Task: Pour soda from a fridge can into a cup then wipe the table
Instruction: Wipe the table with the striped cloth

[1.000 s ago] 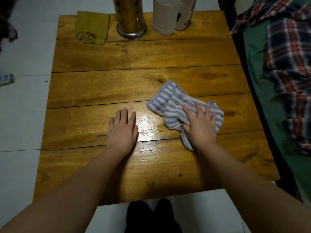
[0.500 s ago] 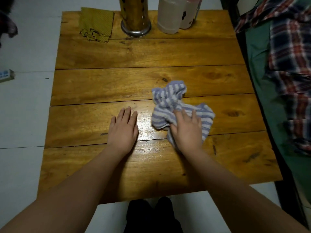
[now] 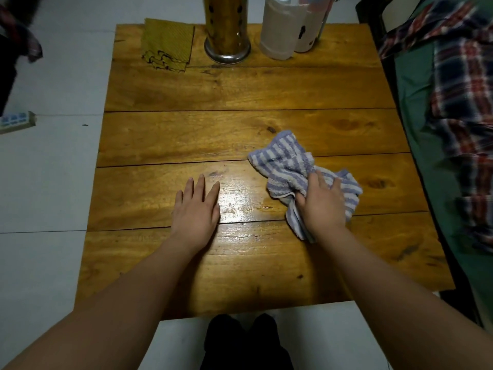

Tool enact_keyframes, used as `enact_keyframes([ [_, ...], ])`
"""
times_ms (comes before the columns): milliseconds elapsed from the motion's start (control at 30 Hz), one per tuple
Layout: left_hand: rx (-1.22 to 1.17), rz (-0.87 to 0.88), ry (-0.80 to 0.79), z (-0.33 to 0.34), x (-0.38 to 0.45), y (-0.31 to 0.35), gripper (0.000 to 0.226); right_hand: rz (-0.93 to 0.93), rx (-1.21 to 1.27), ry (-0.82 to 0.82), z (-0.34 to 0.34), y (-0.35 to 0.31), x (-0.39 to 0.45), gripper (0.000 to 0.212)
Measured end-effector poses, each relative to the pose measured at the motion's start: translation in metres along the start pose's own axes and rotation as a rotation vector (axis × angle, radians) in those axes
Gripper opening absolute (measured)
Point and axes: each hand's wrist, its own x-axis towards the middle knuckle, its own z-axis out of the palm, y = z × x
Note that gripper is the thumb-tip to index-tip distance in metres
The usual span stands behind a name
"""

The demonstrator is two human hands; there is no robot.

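nearest me, my dark-clad legs [image 3: 248, 343] show below the near edge of the wooden table [image 3: 240, 276]. on the near half of the table, my left hand [image 3: 196, 209] lies flat, palm down, fingers straight and spread, holding nothing. a glossy patch [image 3: 240, 201] of the wood lies just to its right. further right, my right hand [image 3: 321, 204] rests on the striped cloth [image 3: 288, 164], fingers bent into its folds and gripping it; the cloth is bunched, lies on the table right of centre, and extends beyond my fingers to the far left. along the far edge stand, left to right, a folded yellow cloth [image 3: 168, 44], a tall gold cylinder [image 3: 226, 28] on a metal base, and two pale containers [image 3: 282, 30] touching each other. a plaid fabric [image 3: 464, 102] lies to the right, off the table.
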Motion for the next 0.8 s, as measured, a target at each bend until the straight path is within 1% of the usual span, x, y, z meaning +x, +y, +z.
enact_keyframes([
  [100, -0.002, -0.004, -0.018, 0.000, -0.003, -0.001, 0.052, 0.003, 0.012, -0.016, 0.003, -0.017, -0.007, 0.042],
  [267, -0.001, -0.015, -0.026, -0.002, -0.010, -0.010, 0.053, -0.172, -0.035, -0.062, 0.021, -0.049, -0.037, 0.053],
  [367, 0.007, -0.016, -0.033, -0.002, -0.012, -0.013, 0.053, -0.216, -0.048, -0.046, 0.020, -0.043, -0.042, 0.055],
  [433, 0.010, -0.008, -0.032, -0.002, -0.012, -0.014, 0.053, -0.171, -0.001, -0.009, 0.013, -0.030, -0.039, 0.056],
  [567, -0.012, 0.000, -0.037, -0.003, -0.013, -0.013, 0.054, 0.049, 0.134, 0.091, 0.004, -0.001, -0.027, 0.060],
  [633, -0.021, 0.000, -0.030, -0.002, -0.013, -0.015, 0.055, 0.107, 0.192, 0.111, 0.004, 0.002, -0.022, 0.060],
  [700, -0.028, 0.001, -0.022, -0.001, -0.013, -0.016, 0.055, 0.099, 0.213, 0.094, 0.007, -0.006, -0.021, 0.065],
  [800, -0.035, 0.002, -0.021, -0.002, -0.013, -0.016, 0.055, 0.054, 0.168, 0.076, 0.011, -0.025, -0.025, 0.061],
])
